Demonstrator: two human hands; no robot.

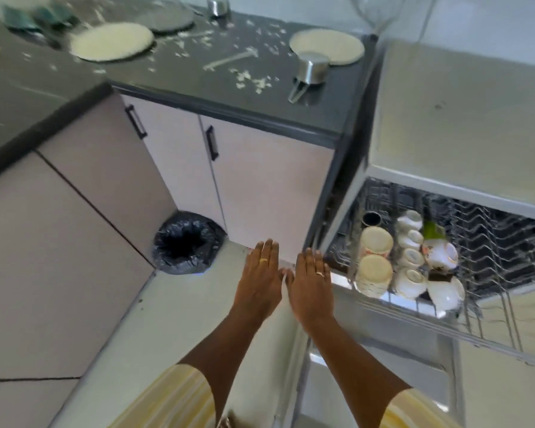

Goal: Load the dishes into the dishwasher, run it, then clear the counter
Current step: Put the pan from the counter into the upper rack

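I hold my left hand (pixel 261 273) and right hand (pixel 311 282) flat, fingers straight and empty, near the grey wire dishwasher rack (pixel 491 242), probably ready to push it.

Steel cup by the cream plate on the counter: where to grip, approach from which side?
Probably grip its wire handle, coming from the front edge of the counter: the handle sticks out that way, clear of the cream plate behind the steel cup.

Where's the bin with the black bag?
In the head view, the bin sits on the floor, in the corner where the cabinets meet, just left of the left hand.
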